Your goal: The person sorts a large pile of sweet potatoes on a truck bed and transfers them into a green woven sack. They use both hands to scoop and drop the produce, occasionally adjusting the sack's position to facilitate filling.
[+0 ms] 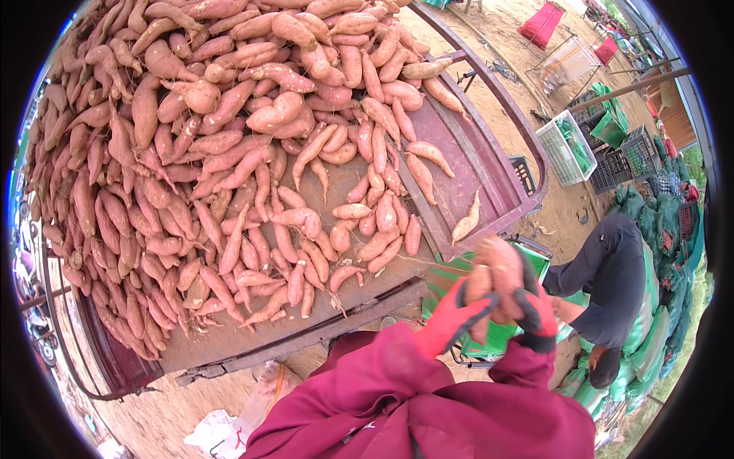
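Several sweet potatoes (498, 269) are clasped between my two hands, over a green bag (487, 347) held open on a metal frame. My left hand (457, 315), in a red and black work glove, grips them from the left side. My right hand (533, 304), gloved alike, holds them from the right; blur hides which hand bears which root. To the left, a big heap of sweet potatoes (218, 143) covers much of a metal truck bed (367, 304). One loose sweet potato (466, 219) lies near the bed's right corner, close to my hands.
A red metal rail (504, 97) edges the bed. At right a person (608, 287) bends beside filled green sacks (648, 338). Plastic crates (565, 149) stand on the dirt beyond. By the bed's lower edge lie a mesh sack (266, 390) and white bags (212, 430).
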A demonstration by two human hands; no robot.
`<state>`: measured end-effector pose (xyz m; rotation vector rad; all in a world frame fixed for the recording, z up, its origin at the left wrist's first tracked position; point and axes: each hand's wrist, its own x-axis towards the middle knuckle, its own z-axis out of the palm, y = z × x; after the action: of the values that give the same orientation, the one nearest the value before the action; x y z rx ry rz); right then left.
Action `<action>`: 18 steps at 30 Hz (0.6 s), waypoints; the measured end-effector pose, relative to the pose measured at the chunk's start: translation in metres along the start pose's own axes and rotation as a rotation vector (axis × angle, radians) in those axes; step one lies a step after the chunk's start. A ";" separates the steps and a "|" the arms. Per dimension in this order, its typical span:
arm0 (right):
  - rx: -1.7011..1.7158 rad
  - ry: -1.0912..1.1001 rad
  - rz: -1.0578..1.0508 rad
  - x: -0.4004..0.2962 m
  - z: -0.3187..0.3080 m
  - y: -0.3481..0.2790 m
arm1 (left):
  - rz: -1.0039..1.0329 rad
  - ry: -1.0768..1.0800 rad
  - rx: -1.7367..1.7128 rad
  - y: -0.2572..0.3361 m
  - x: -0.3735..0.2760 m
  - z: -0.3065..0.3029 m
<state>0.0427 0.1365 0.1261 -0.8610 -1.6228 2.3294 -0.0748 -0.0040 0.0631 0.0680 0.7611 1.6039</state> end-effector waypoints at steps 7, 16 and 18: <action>-1.412 0.653 0.148 -0.039 -0.141 0.153 | -0.023 0.197 -0.086 -0.010 -0.012 -0.097; -1.180 0.002 -0.721 0.244 0.217 0.144 | 0.295 0.532 -0.431 0.089 -0.096 -0.248; -1.274 -0.064 -0.544 0.293 0.245 0.151 | 0.323 0.529 -0.487 0.100 -0.098 -0.257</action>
<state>-0.3042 0.0131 -0.0568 -0.3421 -2.8556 0.8039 -0.2595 -0.2012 -0.0494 -0.6358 0.7582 2.1124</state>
